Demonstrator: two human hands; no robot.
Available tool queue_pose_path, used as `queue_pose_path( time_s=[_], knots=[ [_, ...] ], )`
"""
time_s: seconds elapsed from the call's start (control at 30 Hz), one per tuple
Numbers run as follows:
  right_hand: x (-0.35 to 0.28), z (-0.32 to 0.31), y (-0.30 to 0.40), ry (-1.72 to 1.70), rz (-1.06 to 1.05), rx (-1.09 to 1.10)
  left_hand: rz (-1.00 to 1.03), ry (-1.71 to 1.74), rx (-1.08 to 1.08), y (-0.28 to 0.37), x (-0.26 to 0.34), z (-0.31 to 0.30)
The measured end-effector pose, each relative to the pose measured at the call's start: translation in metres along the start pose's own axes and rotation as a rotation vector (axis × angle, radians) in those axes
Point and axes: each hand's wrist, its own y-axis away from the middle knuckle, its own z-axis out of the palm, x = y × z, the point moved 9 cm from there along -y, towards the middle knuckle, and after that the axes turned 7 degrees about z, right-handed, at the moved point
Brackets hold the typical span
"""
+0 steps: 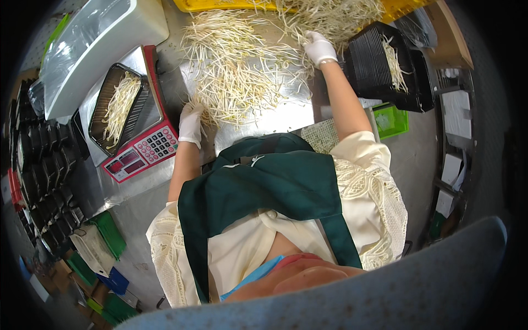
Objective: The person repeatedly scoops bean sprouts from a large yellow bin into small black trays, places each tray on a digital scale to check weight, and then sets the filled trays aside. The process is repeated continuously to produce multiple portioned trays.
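Note:
Loose bean sprouts (239, 78) lie heaped on the stainless steel table (288, 113). At the heap's near left edge is my left hand (191, 123), in a white glove, its fingers partly hidden among sprouts. My right hand (319, 48), also gloved, touches the larger sprout pile (338, 18) at the far right; whether its fingers grip any is unclear. A black plastic tray (116, 111) holding some sprouts rests tilted on the red digital scale (142, 148), left of my left hand. Right of my right forearm, stacked black trays (365, 62) have a few sprouts in the top one.
A yellow crate (231, 5) borders the far side. At the far left stands a white bin (111, 45) with clear plastic inside. Many black trays (41, 165) are stacked beyond the scale. A green basket (392, 121) sits low at the right, near a cardboard box (447, 37).

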Motion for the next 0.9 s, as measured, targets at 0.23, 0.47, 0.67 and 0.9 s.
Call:
queue_pose_path(
  time_s=[0.23, 0.47, 0.67, 0.9],
  knots=[
    [-0.078, 0.041, 0.063, -0.674, -0.118, -0.452, 0.027, -0.021, -0.022, -0.013, 0.010, 0.008],
    [-0.113, 0.099, 0.130, -0.058, -0.457, -0.335, -0.176, 0.042, -0.159, -0.010, 0.011, 0.044],
    [-0.120, 0.112, 0.141, -0.765, -0.193, -0.631, 0.088, 0.018, -0.308, 0.009, 0.043, 0.110],
    [-0.069, 0.069, 0.093, 0.039, -0.354, -0.162, 0.360, -0.645, -0.101, -0.051, 0.000, 0.002]
  ],
)
